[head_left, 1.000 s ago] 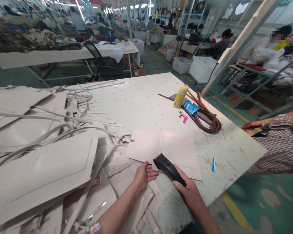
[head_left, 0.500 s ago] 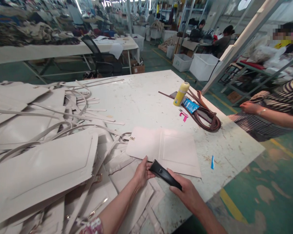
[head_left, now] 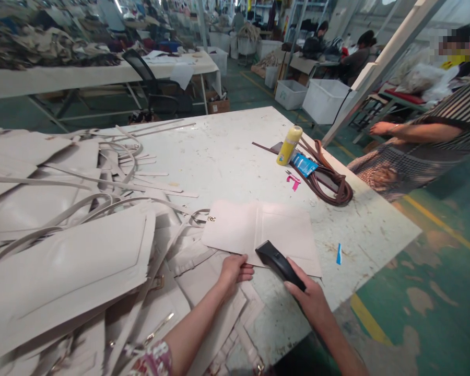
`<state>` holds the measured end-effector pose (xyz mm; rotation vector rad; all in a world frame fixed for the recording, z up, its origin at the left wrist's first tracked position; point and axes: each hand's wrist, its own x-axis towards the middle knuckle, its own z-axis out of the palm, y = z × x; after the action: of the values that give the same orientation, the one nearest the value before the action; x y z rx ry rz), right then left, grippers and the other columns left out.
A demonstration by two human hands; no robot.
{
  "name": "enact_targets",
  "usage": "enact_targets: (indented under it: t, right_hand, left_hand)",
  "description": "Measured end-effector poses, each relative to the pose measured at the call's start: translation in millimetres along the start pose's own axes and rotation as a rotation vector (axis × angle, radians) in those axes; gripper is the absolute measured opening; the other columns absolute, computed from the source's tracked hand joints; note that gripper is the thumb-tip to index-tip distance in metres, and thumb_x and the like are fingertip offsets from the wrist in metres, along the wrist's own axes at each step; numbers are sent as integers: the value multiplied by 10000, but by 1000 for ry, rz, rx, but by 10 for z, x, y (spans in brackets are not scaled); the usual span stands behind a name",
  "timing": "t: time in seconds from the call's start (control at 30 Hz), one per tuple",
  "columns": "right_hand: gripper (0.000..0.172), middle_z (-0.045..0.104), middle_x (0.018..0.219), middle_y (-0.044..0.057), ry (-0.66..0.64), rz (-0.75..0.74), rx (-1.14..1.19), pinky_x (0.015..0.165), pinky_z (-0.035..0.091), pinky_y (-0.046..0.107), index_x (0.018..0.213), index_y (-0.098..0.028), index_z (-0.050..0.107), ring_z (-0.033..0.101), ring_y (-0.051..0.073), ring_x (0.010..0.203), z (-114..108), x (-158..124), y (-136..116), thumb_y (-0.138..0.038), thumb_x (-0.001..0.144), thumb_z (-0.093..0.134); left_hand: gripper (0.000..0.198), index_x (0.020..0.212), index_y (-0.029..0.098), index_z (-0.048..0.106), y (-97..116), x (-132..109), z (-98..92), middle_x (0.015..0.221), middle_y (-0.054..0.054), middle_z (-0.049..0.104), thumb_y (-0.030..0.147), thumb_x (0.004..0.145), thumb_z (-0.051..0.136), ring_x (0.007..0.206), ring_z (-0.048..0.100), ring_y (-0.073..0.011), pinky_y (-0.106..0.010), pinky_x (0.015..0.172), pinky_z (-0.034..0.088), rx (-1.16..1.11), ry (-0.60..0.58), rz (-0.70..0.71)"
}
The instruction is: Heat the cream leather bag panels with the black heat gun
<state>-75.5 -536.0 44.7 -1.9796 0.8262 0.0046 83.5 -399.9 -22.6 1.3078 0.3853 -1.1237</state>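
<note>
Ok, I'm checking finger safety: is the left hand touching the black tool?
Apart. The head view shows a narrow pale gap between the left hand and the near end of the black tool.

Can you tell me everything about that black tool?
The black tool is long, smooth and slightly curved, like plastic, with a wide, squarish front end and a small detail on top. The right hand grips its rear. It points forward and left, its front end at the near edge of the pale panel; whether they touch, I can't tell.
</note>
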Motion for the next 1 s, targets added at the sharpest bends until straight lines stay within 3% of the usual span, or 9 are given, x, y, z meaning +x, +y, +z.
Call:
enact_targets:
  t: [0.1,0.23,0.33,0.6,0.83,1.0]
  right_hand:
    - [593,455,1334,45,-34,15,-30,1048,308,418,1314,-207,388,407,234,1232,-13,-87,104,-363,759,528]
    - [564,453,1336,29,-69,-7,-22,1065,272,433,1288,-233,427,377,235,1253,-28,-148,132,-366,752,543]
    - [581,444,1342,33,-125,-24,21,1068,267,435,1298,-232,410,381,231,1251,-32,-154,62,-359,750,553]
    - [565,481,1313,28,-208,-100,-9,1043,312,422,1293,-255,415,432,233,1212,104,-72,-140,-342,754,560]
    - [555,512,1288,33,-171,-101,-77,1025,330,430,1288,-269,422,471,252,1172,111,-36,-106,-344,756,560]
    - [561,493,1306,33,-229,-125,-79,1029,322,432,1299,-271,404,459,249,1185,98,-54,-79,-331,763,556]
  left_hand:
    - [73,659,76,543,-31,23,59,638,-140,632,131,700,568,472,582,-157,-232,410,481,42,48,9]
    - [57,689,56,580,-8,-20,33,690,-152,648,51,664,529,554,613,-161,-214,468,503,45,20,17]
    - [100,722,59,585,31,-54,-8,713,-143,644,139,717,526,605,627,-179,-258,533,532,16,-14,10]
    - [347,701,115,531,71,49,9,591,-50,566,456,766,528,515,558,-151,-288,521,507,-41,3,-47]
    - [385,695,122,527,116,55,-41,615,-54,563,497,776,493,532,553,-148,-293,564,504,-71,-72,-118]
    - [468,681,110,537,126,70,-79,649,-86,579,554,789,433,568,561,-155,-300,595,507,-92,-125,-145]
